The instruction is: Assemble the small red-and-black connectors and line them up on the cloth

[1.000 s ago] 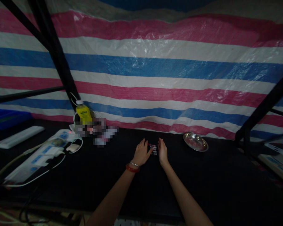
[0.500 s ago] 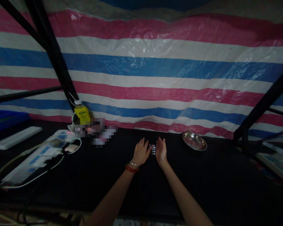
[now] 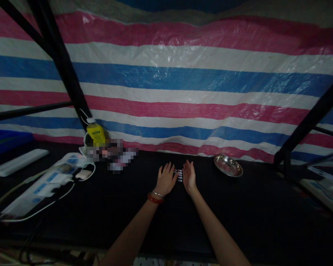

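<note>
The batteries point(image 3: 180, 176) lie flat on the surface point(image 3: 255, 214), nearer its far edge than its near edge and roughly midway between its left and right sides. They are arranged side by side, with their ends toward the two hands; the exact count is too small to confirm. The left hand point(image 3: 165, 180) is palm down at the left ends, fingers spread and thumb extended toward the batteries. Its grip is released. The right hand point(image 3: 189, 177) is at the opposite ends, turned partly on its side with the palm facing inward. Its grip is likewise released, with the fingers extended. Contact at either end cannot be confirmed. This opposed placement probably serves to bound the group from both sides and align the ends, while the flat position gives the batteries stable support. The dish point(image 3: 228, 166) sits upright to the right of the right hand, near the far edge, where it leaves working clearance around the hands. The bottle point(image 3: 96, 133) stands toward the far left corner. The power strip point(image 3: 40, 188) lies along the left part of the surface, apart from the batteries.
</note>
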{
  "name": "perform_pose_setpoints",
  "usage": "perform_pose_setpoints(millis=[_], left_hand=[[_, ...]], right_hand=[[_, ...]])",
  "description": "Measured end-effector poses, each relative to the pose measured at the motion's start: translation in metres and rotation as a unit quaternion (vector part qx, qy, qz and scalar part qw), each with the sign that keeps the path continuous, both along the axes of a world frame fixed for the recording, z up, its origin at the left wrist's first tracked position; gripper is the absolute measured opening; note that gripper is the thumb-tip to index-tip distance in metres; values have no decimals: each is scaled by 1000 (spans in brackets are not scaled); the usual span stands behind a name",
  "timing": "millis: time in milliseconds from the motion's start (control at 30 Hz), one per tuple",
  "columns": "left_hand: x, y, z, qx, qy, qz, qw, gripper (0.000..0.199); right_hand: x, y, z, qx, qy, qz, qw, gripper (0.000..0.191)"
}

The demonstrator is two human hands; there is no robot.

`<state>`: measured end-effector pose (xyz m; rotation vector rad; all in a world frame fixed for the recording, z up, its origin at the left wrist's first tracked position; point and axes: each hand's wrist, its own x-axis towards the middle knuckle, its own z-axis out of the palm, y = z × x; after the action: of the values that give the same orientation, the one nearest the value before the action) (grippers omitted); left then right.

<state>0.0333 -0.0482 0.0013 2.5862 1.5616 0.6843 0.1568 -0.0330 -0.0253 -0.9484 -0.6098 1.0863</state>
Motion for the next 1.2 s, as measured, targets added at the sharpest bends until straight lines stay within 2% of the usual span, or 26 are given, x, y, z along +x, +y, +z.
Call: perform_pose_setpoints(millis=[267,433,533,667,767,833,1033,1200], left_hand=[[1,-1,1,10,-7,2,1000,46],[0,1,13,47,-115,66,990,43],[-4,5,17,46,-245,111,962,28],[-9,14,13,0,-423,165,891,15],[-13,23,7,-16,-505,201,839,21],[-16,28,4,-22,-540,207,815,29],[-21,32,1,-34,-562,202,801,37],[-22,33,1,-44,-572,198,795,35]], right_hand=[[0,2,0,-5,-5,-4,1000,68],[7,-2,3,10,-4,-79,997,58],[12,-7,7,14,-74,-145,987,44],[13,-13,9,33,-218,-174,960,30],[11,-16,11,36,-294,-161,941,28],[11,-18,12,34,-312,-155,937,30],[12,-22,16,15,-316,-134,939,34],[12,-27,11,15,-352,-101,930,31]])
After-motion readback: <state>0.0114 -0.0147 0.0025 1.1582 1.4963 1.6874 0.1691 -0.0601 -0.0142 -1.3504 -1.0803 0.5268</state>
